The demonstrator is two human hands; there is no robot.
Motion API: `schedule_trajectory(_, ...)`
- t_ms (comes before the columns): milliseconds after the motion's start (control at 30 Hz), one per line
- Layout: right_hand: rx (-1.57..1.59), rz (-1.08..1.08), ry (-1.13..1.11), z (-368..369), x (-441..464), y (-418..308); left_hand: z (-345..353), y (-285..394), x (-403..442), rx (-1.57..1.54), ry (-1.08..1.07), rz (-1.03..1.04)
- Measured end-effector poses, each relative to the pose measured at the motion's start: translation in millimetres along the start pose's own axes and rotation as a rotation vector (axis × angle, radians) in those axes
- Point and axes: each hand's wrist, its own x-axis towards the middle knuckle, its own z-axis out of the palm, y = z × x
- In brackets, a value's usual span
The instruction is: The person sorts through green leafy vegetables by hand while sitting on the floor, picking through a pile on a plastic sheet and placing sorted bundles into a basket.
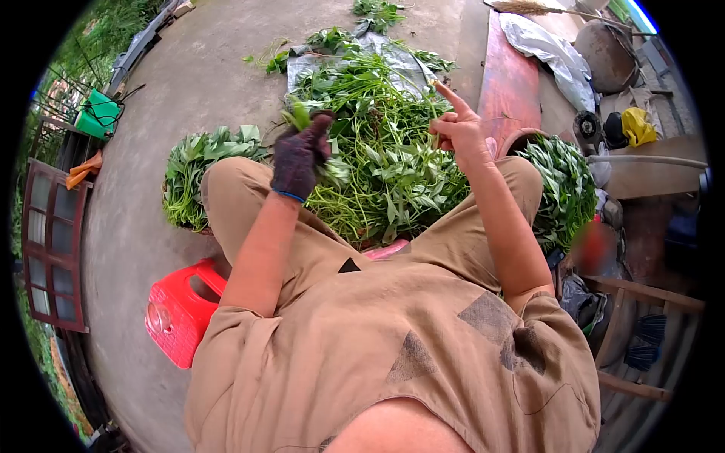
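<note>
From here I see the loose pile of greens (389, 147) spread in front of the seated person. Over its left edge, the gloved left hand (302, 155) is closed round a small bunch (299, 117); over its right side, the bare right hand (462, 134) extends a forefinger, other fingers curled, though I can't tell whether it pinches anything. I'd grip stems, sparing leaves, and draw each free gently, untangled.
</note>
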Motion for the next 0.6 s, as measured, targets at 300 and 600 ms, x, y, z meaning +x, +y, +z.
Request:
schedule_trajectory(300,-0.551,-0.519,-0.278,60,-4,13,22,-19,-13,0.513,-0.233,-0.296)
schedule_trajectory(600,-1.387,-0.376,-0.097,85,-2,39,16,-25,-20,0.67,-0.235,-0.036)
